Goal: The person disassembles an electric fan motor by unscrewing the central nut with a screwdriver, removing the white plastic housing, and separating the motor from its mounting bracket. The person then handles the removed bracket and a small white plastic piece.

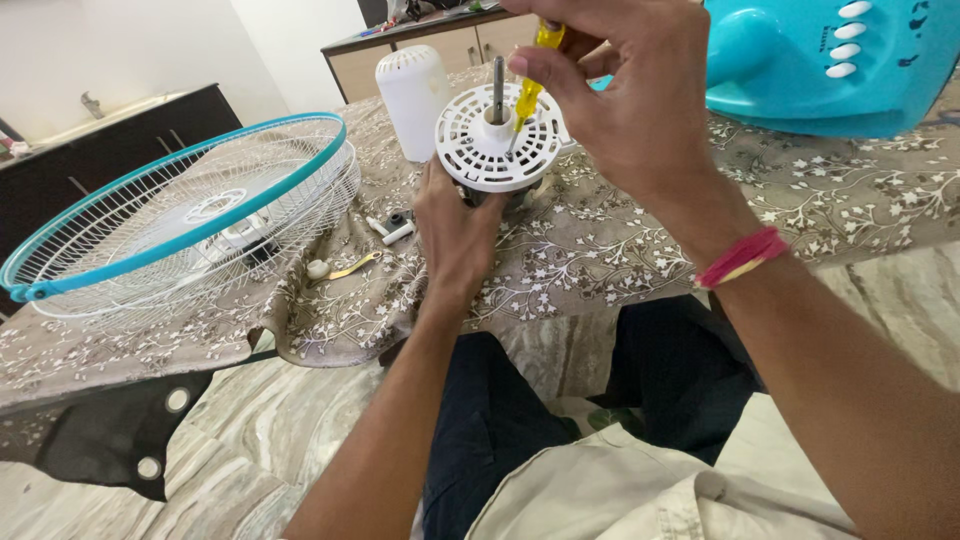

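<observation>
Two hands work at the upper middle of the frame. The left hand point(455, 225) is wrapped around the underside of a fan motor housing point(495, 150), a round white slotted disc with a metal shaft point(497, 88) standing upright from its centre. The right hand point(620, 85) comes in from the upper right, its fingers pinched closed around a yellow-handled screwdriver point(532, 75) whose tip slants down onto the top face of the disc, just right of the shaft.

The housing sits on a table draped with a brown floral cloth point(600, 250), a little back from the cloth's near edge, which runs across the middle of the frame above the person's knees. Just behind the housing, to its upper left, stands a white rounded cover point(412, 85). At the left, a fan guard point(175, 215) of white wire with a teal rim lies tilted, reaching out to the left border. Small loose parts point(390, 228) lie between guard and housing, near the left wrist. A teal fan body point(830, 65) fills the upper right corner, close behind the right hand. Bare cloth lies open to the right of the housing, under the right forearm.
</observation>
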